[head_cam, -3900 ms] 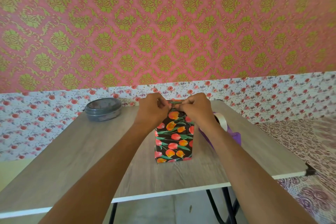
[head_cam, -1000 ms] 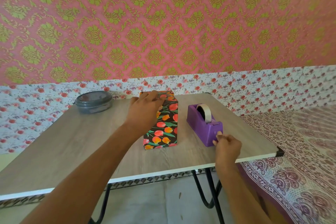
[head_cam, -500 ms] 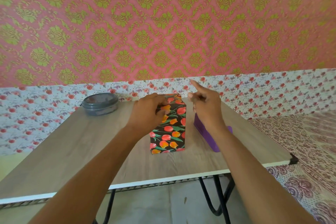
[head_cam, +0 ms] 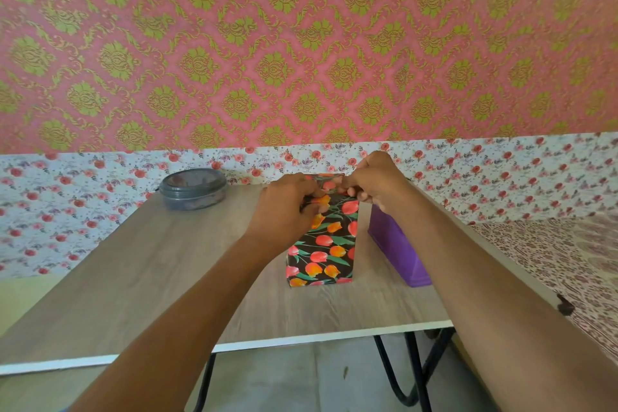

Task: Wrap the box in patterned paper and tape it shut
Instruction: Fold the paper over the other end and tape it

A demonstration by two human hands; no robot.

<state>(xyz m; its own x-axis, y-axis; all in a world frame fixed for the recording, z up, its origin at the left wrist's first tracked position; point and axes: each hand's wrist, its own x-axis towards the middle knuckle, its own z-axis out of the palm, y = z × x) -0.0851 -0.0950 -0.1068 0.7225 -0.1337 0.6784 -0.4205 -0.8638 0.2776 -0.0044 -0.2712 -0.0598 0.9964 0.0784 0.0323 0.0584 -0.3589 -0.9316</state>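
One wide-angle view is taken from the head, directed forward and downward across the bench point(head_cam: 150, 261) to the wall point(head_cam: 301, 43); left hand point(head_cam: 284, 211) and right hand point(head_cam: 378, 182) are framed centrally.

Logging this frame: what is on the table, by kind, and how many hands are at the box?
Wrapped box: 1
Purple tape dispenser: 1
Grey lidded container: 1
Hands at the box top: 2, the left hand and the right hand
Total: 3 things on the table, plus 2 hands.
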